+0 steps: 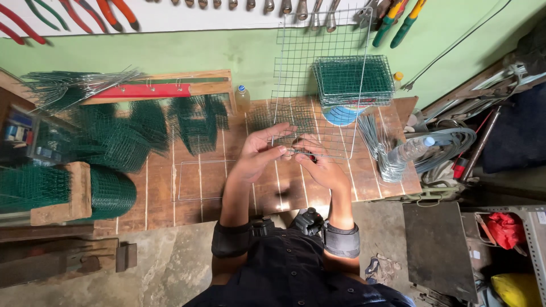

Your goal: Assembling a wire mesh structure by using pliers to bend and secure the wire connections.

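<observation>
A large silver wire mesh panel (318,68) stands tilted from the wooden workbench (199,193) up toward the wall. My left hand (263,152) grips its lower edge, fingers spread over the wires. Just to the right, my right hand (318,162) holds a small red-handled tool against the same edge; the tool is mostly hidden by my fingers. Both hands nearly touch at the panel's bottom middle.
Green mesh rolls and pieces (119,142) cover the bench's left. A stack of green mesh panels (352,79) sits on a blue container at the back. Bent wires (378,145), a plastic bottle (412,149) and coiled wire (449,148) lie right. Pliers hang on the wall.
</observation>
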